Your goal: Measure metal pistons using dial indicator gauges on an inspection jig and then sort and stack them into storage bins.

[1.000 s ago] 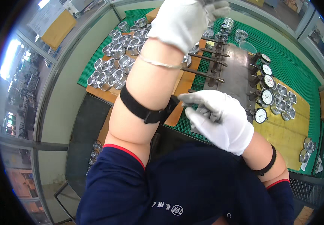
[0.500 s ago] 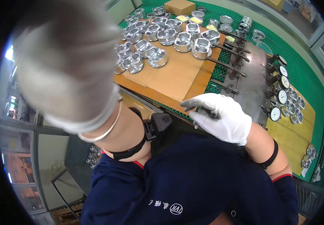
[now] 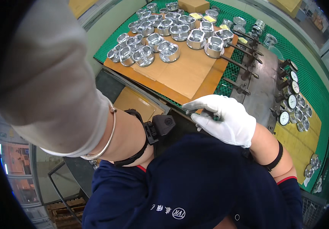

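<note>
My left hand [image 3: 48, 72], in a white-grey glove, is raised very close to the head view and blurred; its fingers run out of sight, so what they hold, if anything, is hidden. In front of my body hovers my right hand [image 3: 225, 119], white-gloved with grey fingertips. Its fingers are loosely curved, thumb apart, nothing visible between them. It is nearest the front edge of a brown board [image 3: 206, 90], on which several silver metal pistons [image 3: 169, 52] stand on cardboard [image 3: 183, 78].
Right of the board, a steel plate [image 3: 261, 74] carries rod fixtures [image 3: 244, 88] and several dial gauges [image 3: 284, 117]. More pistons [image 3: 303, 124] rest on a yellow sheet [image 3: 298, 147]. Green perforated matting [image 3: 317, 82] covers the bench. A cardboard box [image 3: 193, 5] stands at the back.
The raised left hand and forearm have shifted left and upward in the view. The bench scene has shifted slightly right with the head. My right hand keeps nearly the same pose.
</note>
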Demonstrator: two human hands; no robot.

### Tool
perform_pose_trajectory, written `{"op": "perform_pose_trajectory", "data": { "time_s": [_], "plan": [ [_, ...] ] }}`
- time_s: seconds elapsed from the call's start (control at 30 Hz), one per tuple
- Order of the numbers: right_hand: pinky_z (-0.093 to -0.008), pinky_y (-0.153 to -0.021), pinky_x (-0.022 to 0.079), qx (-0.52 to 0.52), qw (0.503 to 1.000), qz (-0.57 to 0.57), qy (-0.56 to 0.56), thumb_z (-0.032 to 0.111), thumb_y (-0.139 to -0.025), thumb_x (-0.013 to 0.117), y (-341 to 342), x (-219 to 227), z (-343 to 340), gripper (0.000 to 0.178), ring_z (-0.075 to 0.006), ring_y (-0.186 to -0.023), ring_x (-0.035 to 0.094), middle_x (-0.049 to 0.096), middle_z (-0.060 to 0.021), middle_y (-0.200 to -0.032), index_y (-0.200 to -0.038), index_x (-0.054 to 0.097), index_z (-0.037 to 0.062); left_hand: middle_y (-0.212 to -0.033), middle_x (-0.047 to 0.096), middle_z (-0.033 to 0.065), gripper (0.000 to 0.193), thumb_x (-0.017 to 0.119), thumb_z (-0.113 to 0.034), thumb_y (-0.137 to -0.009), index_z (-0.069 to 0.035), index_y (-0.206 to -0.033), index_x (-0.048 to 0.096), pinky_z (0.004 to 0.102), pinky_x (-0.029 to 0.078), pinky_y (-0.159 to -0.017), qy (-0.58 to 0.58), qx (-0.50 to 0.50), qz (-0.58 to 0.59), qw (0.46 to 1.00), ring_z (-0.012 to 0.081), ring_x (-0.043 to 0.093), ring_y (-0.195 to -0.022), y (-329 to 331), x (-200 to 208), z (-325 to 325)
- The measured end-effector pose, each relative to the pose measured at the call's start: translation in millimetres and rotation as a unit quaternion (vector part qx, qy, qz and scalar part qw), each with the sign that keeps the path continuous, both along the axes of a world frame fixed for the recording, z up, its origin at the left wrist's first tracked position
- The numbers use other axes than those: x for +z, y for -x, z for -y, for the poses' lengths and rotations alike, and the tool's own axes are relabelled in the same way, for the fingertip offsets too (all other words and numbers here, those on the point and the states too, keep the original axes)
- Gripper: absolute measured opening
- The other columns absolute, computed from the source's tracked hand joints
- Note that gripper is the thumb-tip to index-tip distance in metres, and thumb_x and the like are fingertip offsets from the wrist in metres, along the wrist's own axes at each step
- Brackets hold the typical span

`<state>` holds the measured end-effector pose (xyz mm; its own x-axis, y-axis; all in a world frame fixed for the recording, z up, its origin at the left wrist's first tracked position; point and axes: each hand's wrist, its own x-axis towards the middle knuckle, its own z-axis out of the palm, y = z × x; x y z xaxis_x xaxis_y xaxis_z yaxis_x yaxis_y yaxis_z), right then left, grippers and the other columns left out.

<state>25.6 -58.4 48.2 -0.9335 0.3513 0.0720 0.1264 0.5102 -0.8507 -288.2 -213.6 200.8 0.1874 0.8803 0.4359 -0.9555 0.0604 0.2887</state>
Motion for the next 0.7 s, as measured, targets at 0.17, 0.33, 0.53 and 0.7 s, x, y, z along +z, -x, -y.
{"op": "perform_pose_trajectory", "data": {
  "time_s": [0.17, 0.33, 0.53, 0.7],
  "plan": [
    [-0.0343, -0.081, 0.055, -0.068, 0.995, -0.056, 0.036, 0.017, -0.090, 0.067, -10.8, -2.5, 4.9, 0.042, -0.0272, -0.092, 0.069, 0.070, -0.0101, -0.113, -0.131, 0.060, 0.0131, -0.092, 0.054, 0.0082, 0.023, 0.048, -0.021, -0.100, 0.001, -0.103, 0.056, 0.0312, 0.049, -0.076, 0.015, 0.073, -0.010, 0.997, 0.0196, 0.056, -0.083, -102.0, -34.0, -41.2],
    [-0.0295, -0.075, 0.055, -0.157, 0.973, -0.053, 0.159, 0.022, -0.093, 0.066, -32.1, -25.9, -16.0, 0.047, -0.0145, -0.085, 0.069, 0.067, -0.0092, -0.117, -0.136, 0.054, 0.0074, -0.142, 0.044, 0.0287, 0.076, 0.047, -0.053, -0.098, 0.011, -0.139, 0.041, 0.0541, 0.036, -0.113, 0.283, 0.186, -0.038, 0.940, 0.0444, 0.042, -0.133, -152.6, -152.0, -78.8],
    [-0.0351, -0.081, 0.054, -0.228, 0.971, -0.017, 0.073, 0.035, -0.096, 0.061, -34.0, -29.9, -17.9, 0.048, -0.0238, -0.089, 0.070, 0.067, -0.0142, -0.115, -0.134, 0.055, 0.0053, -0.149, 0.036, 0.0294, 0.086, 0.046, -0.058, -0.096, 0.009, -0.147, 0.031, 0.0551, 0.026, -0.118, 0.306, 0.061, 0.051, 0.949, 0.0459, 0.034, -0.139, -179.9, -174.2, -63.8],
    [-0.0394, -0.080, 0.054, -0.241, 0.967, 0.074, 0.029, 0.040, -0.098, 0.056, -19.8, -26.2, -20.0, 0.038, -0.0353, -0.090, 0.069, 0.071, -0.0180, -0.097, -0.113, 0.064, 0.0065, -0.157, 0.027, 0.0261, 0.084, 0.041, -0.059, -0.098, 0.004, -0.152, 0.027, 0.0520, 0.020, -0.120, 0.260, -0.010, 0.037, 0.965, 0.0403, 0.032, -0.143, -189.7, -180.4, -64.1]
  ]
}}
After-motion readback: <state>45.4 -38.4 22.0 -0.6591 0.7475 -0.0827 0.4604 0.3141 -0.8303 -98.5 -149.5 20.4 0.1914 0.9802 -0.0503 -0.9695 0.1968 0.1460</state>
